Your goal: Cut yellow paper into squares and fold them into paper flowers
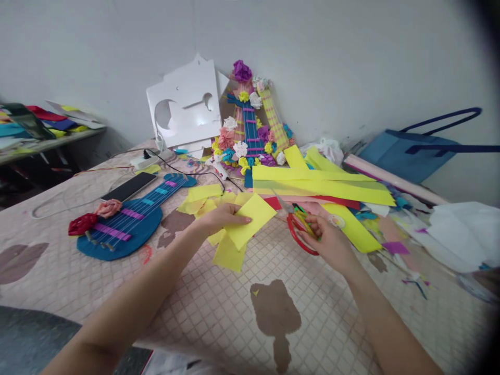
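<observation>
My left hand [225, 217] pinches a yellow paper piece [255, 219] between thumb and fingers. Beneath it lie several other cut yellow pieces [230, 255] on the patterned tablecloth. In my right hand [326, 239] is a pair of scissors [297, 234] with red handles, the blades pointing up and left toward the yellow piece but apart from it. Something small, yellow and green, shows at the scissors near my fingers; I cannot make out what it is. Long yellow paper strips [312, 185] are spread just beyond both hands.
On the left lies a blue paper guitar [140, 224] with red and pink flowers, beside a black phone [129, 186]. Decorated guitars [252, 127], a glue gun [217, 167] and white cut-out board [187, 112] are at the back. A blue bag [410, 153] and white plastic [464, 234] lie right.
</observation>
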The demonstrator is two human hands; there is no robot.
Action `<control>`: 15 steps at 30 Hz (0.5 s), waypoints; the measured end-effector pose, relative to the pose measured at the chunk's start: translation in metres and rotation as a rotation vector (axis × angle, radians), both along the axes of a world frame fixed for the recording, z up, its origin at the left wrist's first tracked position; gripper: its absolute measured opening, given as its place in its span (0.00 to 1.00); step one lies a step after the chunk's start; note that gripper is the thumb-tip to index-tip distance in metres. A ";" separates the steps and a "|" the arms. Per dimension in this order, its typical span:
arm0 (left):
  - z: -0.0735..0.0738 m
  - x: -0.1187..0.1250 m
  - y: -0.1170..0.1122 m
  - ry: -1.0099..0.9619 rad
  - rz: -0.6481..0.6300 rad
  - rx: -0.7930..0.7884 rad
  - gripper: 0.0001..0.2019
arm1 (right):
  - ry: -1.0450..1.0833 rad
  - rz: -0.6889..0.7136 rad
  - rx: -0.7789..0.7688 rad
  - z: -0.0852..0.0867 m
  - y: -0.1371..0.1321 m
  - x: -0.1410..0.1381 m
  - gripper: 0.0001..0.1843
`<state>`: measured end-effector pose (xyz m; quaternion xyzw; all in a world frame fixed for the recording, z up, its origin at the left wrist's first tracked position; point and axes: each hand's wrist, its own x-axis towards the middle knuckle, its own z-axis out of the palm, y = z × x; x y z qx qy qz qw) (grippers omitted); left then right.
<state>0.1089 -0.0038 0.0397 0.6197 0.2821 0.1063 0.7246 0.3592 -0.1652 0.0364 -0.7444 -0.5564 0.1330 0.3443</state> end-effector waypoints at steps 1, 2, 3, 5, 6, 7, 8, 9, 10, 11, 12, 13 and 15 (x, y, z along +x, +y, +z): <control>0.002 -0.002 0.001 -0.018 0.010 -0.036 0.18 | 0.219 0.065 0.051 0.000 0.000 -0.003 0.17; 0.004 -0.004 0.003 -0.035 0.022 -0.067 0.17 | 0.417 0.138 0.087 0.000 0.001 -0.008 0.17; 0.005 -0.005 0.005 -0.048 0.035 -0.094 0.17 | 0.586 0.215 0.106 -0.002 0.002 -0.014 0.17; 0.007 -0.009 0.008 -0.057 0.060 -0.133 0.17 | 0.736 0.335 0.090 -0.007 0.002 -0.029 0.16; 0.007 -0.010 0.010 -0.060 0.071 -0.147 0.17 | 0.784 0.394 0.082 -0.010 0.002 -0.037 0.16; 0.007 -0.012 0.012 -0.065 0.081 -0.157 0.17 | 0.824 0.443 0.075 -0.014 0.002 -0.044 0.16; 0.007 -0.013 0.014 -0.074 0.087 -0.165 0.18 | 0.846 0.476 0.068 -0.017 0.001 -0.050 0.16; 0.007 -0.014 0.016 -0.087 0.091 -0.173 0.19 | 0.879 0.510 0.071 -0.019 0.000 -0.056 0.15; 0.006 -0.015 0.018 -0.101 0.094 -0.180 0.19 | 0.923 0.546 0.077 -0.020 -0.001 -0.060 0.15; 0.006 -0.016 0.019 -0.114 0.096 -0.187 0.19 | 0.975 0.580 0.082 -0.020 -0.002 -0.064 0.16; 0.005 -0.016 0.021 -0.122 0.100 -0.195 0.20 | 1.040 0.616 0.079 -0.020 -0.004 -0.067 0.18; 0.005 -0.017 0.022 -0.125 0.103 -0.202 0.20 | 1.109 0.647 0.063 -0.018 -0.006 -0.070 0.22; 0.005 -0.017 0.023 -0.127 0.113 -0.212 0.20 | 1.242 0.692 -0.010 -0.012 -0.010 -0.076 0.32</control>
